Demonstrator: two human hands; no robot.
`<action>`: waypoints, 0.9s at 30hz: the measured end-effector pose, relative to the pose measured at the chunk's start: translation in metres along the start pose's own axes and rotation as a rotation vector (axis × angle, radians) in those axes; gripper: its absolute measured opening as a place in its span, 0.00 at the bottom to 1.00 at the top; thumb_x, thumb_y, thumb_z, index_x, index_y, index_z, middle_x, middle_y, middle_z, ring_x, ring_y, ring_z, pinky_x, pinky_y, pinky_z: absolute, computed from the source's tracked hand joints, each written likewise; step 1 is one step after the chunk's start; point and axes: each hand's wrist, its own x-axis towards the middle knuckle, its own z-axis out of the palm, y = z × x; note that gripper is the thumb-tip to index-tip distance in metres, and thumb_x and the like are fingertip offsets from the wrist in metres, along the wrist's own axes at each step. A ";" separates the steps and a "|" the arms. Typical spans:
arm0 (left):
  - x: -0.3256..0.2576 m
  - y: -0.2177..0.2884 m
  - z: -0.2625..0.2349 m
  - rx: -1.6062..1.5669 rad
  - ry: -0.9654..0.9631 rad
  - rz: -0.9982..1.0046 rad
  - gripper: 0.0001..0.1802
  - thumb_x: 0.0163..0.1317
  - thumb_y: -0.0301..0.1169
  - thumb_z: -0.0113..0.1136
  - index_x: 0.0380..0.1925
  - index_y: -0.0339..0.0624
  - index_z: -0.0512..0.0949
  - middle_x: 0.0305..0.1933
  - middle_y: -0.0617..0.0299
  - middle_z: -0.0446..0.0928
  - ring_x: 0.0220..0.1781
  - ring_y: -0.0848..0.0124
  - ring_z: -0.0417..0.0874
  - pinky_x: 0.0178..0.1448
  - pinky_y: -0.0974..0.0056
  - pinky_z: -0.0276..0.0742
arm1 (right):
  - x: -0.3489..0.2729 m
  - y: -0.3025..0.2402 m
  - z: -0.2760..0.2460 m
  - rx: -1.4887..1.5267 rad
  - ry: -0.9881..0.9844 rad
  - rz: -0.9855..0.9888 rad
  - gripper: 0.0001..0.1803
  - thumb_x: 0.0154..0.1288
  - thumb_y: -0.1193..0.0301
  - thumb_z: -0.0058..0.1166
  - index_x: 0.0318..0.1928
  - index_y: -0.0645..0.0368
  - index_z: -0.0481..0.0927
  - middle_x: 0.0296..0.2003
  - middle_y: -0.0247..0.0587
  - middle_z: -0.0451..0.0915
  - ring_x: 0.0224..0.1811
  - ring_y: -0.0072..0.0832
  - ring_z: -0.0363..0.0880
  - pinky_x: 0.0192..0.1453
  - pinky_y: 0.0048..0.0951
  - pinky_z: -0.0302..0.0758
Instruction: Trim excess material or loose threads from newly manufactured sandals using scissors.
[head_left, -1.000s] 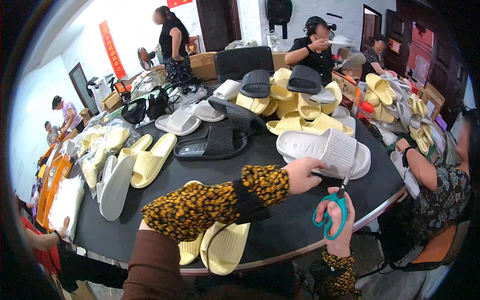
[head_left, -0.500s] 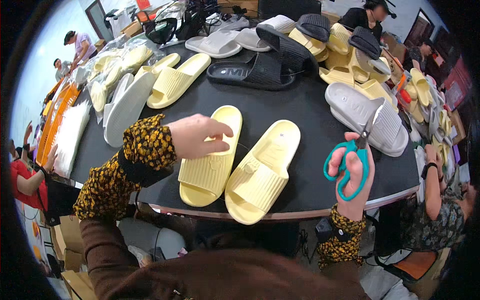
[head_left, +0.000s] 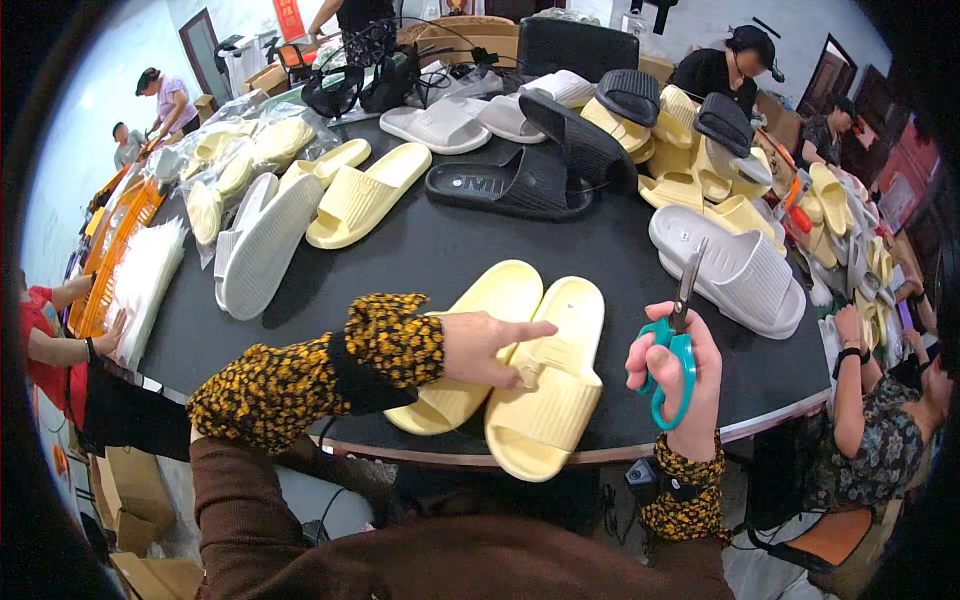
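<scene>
Left hand [head_left: 487, 347] lies flat-ish on the yellow slides [head_left: 520, 365], index finger stretched out toward the right, other fingers curled at the strap of the right slide; palm down, gripping nothing that shows. Thumb hidden under the hand, so can't tell if it pinches the strap. Right hand [head_left: 675, 375] is just right of the slides, not touching them, fist closed through the handles of the teal scissors [head_left: 677, 340]; blades point up and look shut, tips overlapping the grey slide [head_left: 728, 268] behind.

The yellow slides sit side by side, touching, at the near edge of the black table [head_left: 420, 250], toes away from the person, heels at or slightly over the rim. Left slide mostly covered by the left hand and the leopard-print sleeve [head_left: 310, 380]; its heel is hidden.

Further out: black slides [head_left: 530, 175] mid-table, one propped up on the other. White slide [head_left: 262, 245] and pale yellow slides [head_left: 360, 190] to the left, bagged yellow ones behind them, hard to make out. Pile of yellow and dark slides at far right, count unclear. Another person's arm [head_left: 850, 380] rests at the right table edge. Other people stand at the far left and back, small and blurred.
</scene>
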 end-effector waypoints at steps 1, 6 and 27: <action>0.005 0.000 0.003 0.004 0.005 -0.004 0.39 0.57 0.43 0.57 0.67 0.54 0.54 0.30 0.41 0.79 0.36 0.50 0.82 0.45 0.54 0.75 | 0.000 0.000 0.000 0.003 -0.004 -0.005 0.18 0.61 0.71 0.54 0.49 0.66 0.69 0.26 0.38 0.76 0.25 0.18 0.74 0.29 0.18 0.73; 0.023 0.001 0.010 0.088 -0.042 0.061 0.28 0.54 0.45 0.60 0.54 0.47 0.73 0.38 0.46 0.80 0.41 0.52 0.82 0.50 0.56 0.75 | -0.002 0.000 -0.002 -0.030 0.059 -0.016 0.24 0.58 0.62 0.58 0.48 0.65 0.69 0.24 0.39 0.75 0.21 0.20 0.72 0.26 0.19 0.70; -0.017 -0.020 -0.018 -1.360 0.733 0.187 0.18 0.60 0.21 0.49 0.52 0.31 0.67 0.48 0.55 0.75 0.46 0.70 0.79 0.48 0.64 0.76 | -0.003 -0.001 -0.012 0.022 -0.044 0.048 0.19 0.60 0.76 0.53 0.52 0.64 0.69 0.29 0.35 0.75 0.28 0.17 0.75 0.32 0.18 0.74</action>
